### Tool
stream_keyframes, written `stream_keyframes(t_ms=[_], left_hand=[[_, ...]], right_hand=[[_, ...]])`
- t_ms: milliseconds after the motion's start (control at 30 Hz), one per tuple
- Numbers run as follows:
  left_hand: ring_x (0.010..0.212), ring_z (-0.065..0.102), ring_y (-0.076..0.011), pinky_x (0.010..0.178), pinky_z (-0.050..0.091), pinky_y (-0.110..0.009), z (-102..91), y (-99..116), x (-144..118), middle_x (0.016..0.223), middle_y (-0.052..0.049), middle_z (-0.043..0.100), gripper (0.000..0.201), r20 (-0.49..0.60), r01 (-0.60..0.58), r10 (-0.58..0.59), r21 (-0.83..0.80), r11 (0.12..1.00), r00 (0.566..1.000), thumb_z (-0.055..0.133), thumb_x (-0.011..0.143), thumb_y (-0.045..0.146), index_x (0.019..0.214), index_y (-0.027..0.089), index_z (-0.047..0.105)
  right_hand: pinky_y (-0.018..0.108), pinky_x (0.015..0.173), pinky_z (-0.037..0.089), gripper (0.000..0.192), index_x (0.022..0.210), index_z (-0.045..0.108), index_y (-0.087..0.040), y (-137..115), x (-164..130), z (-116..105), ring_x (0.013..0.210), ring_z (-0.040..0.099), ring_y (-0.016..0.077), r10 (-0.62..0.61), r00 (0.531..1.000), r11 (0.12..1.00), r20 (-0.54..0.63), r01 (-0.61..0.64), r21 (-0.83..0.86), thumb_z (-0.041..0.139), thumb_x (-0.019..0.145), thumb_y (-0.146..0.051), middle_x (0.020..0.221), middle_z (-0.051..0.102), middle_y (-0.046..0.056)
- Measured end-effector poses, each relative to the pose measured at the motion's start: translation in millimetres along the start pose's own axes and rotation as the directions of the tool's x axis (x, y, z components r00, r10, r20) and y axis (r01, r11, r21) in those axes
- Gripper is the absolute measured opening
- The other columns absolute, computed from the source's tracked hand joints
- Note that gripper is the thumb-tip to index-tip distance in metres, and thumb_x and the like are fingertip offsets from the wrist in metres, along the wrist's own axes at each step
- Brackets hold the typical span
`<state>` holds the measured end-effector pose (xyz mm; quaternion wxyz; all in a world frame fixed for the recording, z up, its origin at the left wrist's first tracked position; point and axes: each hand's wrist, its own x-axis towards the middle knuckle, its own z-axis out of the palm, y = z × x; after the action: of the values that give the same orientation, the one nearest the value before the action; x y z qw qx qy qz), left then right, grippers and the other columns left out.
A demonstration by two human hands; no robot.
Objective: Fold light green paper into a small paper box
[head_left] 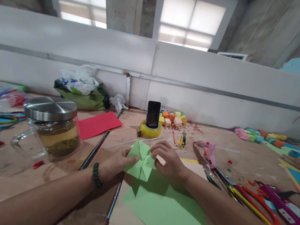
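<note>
— Nearest, what's lying flat?
— Green sheet (168, 213), spare. Beyond it, left hand (112, 163) and right hand (169, 162) pinch the folded green paper (141, 160) from both sides, pressing creases, I think.
— Left of them?
— Glass jar (52, 128), well apart.

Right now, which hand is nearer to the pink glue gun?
Right. The right hand rests on the folded green paper, just left of the glue gun; the left hand is farther left, beyond the paper.
</note>
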<state>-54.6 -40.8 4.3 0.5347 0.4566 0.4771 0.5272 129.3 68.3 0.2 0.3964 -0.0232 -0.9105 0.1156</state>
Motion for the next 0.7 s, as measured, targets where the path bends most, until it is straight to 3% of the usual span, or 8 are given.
stream_keyframes(t_ms=[100, 167, 333, 500, 633, 700], left_hand=[[0.062, 0.058, -0.0132, 0.06, 0.044, -0.023, 4.7, 2, -1, 0.072, -0.002, 0.068, 0.033, -0.048, -0.028, 0.023, -0.091, 0.995, 0.999, 0.083, 0.057, 0.031, 0.083, 0.014, 0.07], [0.065, 0.061, -0.015, 0.062, 0.046, -0.024, 7.1, 3, -1, 0.073, -0.003, 0.069, 0.034, -0.066, -0.032, 0.024, -0.118, 0.993, 0.998, 0.082, 0.057, 0.03, 0.085, 0.014, 0.07], [0.067, 0.062, -0.0175, 0.062, 0.047, -0.025, 10.1, 4, -2, 0.071, -0.003, 0.07, 0.03, -0.134, -0.088, 0.076, -0.085, 0.992, 0.988, 0.077, 0.058, 0.026, 0.084, 0.014, 0.07], [0.069, 0.064, -0.0188, 0.063, 0.048, -0.027, 13.0, 6, -4, 0.075, -0.003, 0.07, 0.031, -0.15, -0.083, 0.065, -0.113, 0.99, 0.987, 0.077, 0.058, 0.026, 0.086, 0.015, 0.068], [0.072, 0.065, -0.0195, 0.065, 0.05, -0.027, 15.3, 6, -5, 0.082, -0.004, 0.072, 0.039, -0.128, -0.096, 0.077, -0.149, 0.984, 0.989, 0.082, 0.056, 0.029, 0.088, 0.015, 0.066], [0.075, 0.066, -0.0203, 0.067, 0.051, -0.028, 15.2, 4, -5, 0.085, -0.005, 0.072, 0.043, -0.128, -0.105, 0.084, -0.17, 0.98, 0.988, 0.083, 0.056, 0.032, 0.091, 0.015, 0.065]], right_hand=[[0.039, 0.085, 0.047, 0.026, 0.096, 0.062, -0.022, -5, -1, -1, 0.101, 0.055, 0.0235, -0.173, 0.984, 0.928, 0.036, 0.175, -0.33, 0.052, 0.077, -0.007, 0.098, 0.067, 0.007], [0.038, 0.085, 0.046, 0.026, 0.1, 0.064, -0.023, -8, -2, -3, 0.102, 0.054, 0.0231, -0.196, 0.979, 0.882, 0.055, 0.2, -0.427, 0.052, 0.081, -0.009, 0.104, 0.066, 0.007], [0.035, 0.084, 0.046, 0.018, 0.095, 0.066, -0.024, -8, -3, -7, 0.094, 0.054, 0.0205, -0.176, 0.984, 0.883, -0.02, 0.149, -0.445, 0.053, 0.086, -0.014, 0.104, 0.065, 0.008], [0.034, 0.077, 0.047, 0.02, 0.091, 0.066, -0.023, -7, -2, -6, 0.088, 0.054, 0.0195, -0.22, 0.975, 0.883, -0.03, 0.186, -0.43, 0.051, 0.085, -0.011, 0.095, 0.065, 0.006], [0.035, 0.08, 0.046, 0.027, 0.098, 0.065, -0.023, -9, 0, -3, 0.094, 0.054, 0.0201, -0.276, 0.96, 0.881, -0.046, 0.234, -0.412, 0.049, 0.084, -0.007, 0.098, 0.065, 0.006], [0.035, 0.082, 0.046, 0.025, 0.099, 0.063, -0.022, -10, 0, -2, 0.098, 0.053, 0.0203, -0.242, 0.968, 0.897, -0.074, 0.194, -0.397, 0.049, 0.084, -0.008, 0.101, 0.065, 0.007]])
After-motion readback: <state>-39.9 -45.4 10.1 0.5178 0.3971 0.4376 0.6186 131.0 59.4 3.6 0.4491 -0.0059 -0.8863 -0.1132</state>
